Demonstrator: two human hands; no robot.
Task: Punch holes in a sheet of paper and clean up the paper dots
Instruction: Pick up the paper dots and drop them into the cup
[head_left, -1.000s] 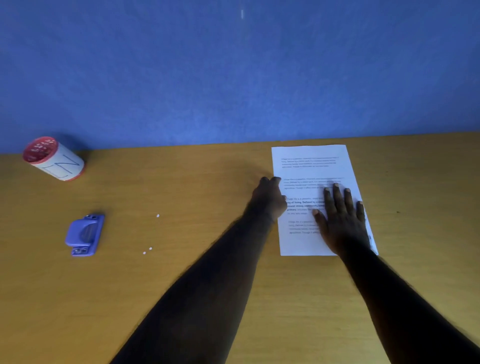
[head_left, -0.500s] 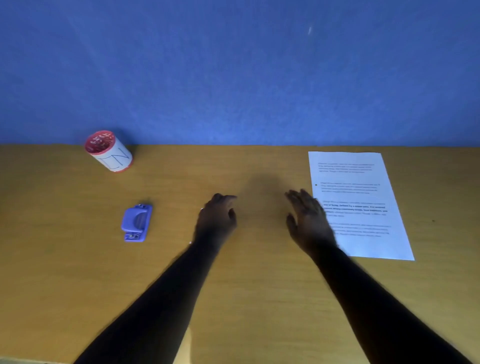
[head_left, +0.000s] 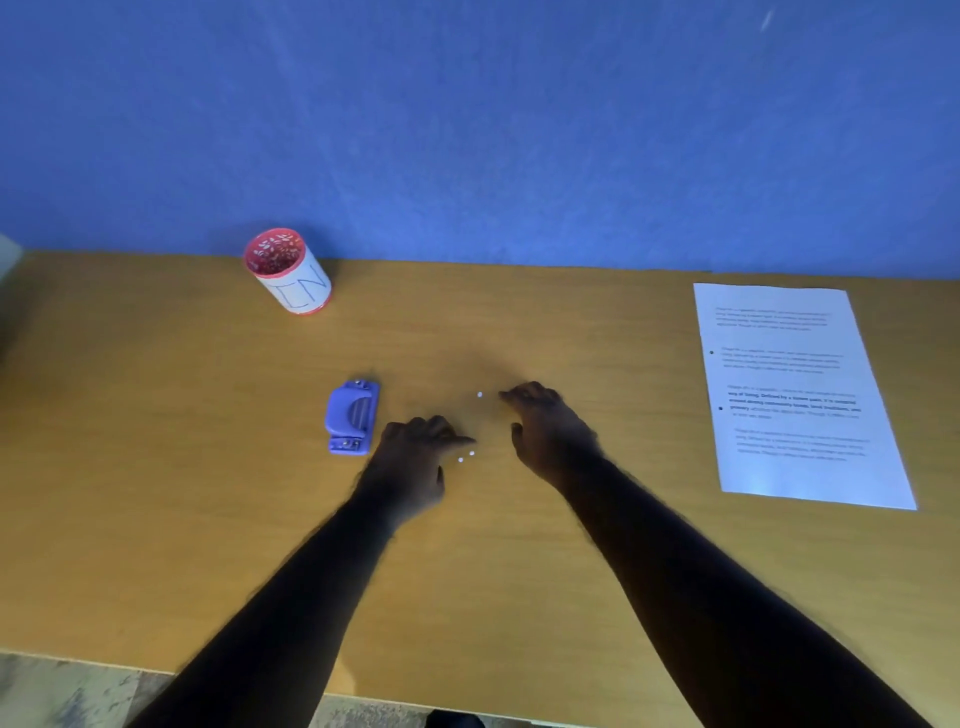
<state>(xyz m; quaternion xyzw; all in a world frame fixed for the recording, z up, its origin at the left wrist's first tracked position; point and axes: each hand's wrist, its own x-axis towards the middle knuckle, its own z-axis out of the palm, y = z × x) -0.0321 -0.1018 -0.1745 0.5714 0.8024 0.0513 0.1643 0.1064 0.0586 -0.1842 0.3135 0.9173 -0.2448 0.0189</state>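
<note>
- Here, a wooden table fills the lower part of the frame, with a blue wall behind it.
- The left hand is in the middle of the frame, low over the table. Its fingers are curled in and one finger points to the right. It holds nothing that I can see.
- Two small white paper dots lie on the table just beside that pointing finger, close together.
- The right hand is just to the right of the middle. Its fingers are bent and a little spread, tips down near the table. I cannot see anything in it.
- One more paper dot lies just left of the right hand's fingertips.
- The purple hole punch sits on the table just left of the left hand, not touching it.
- The sheet of paper lies flat at the right side of the frame, well apart from both hands. It has printed text and two holes near its left edge.
- A red and white cup stands in the upper left, near the wall.
</note>
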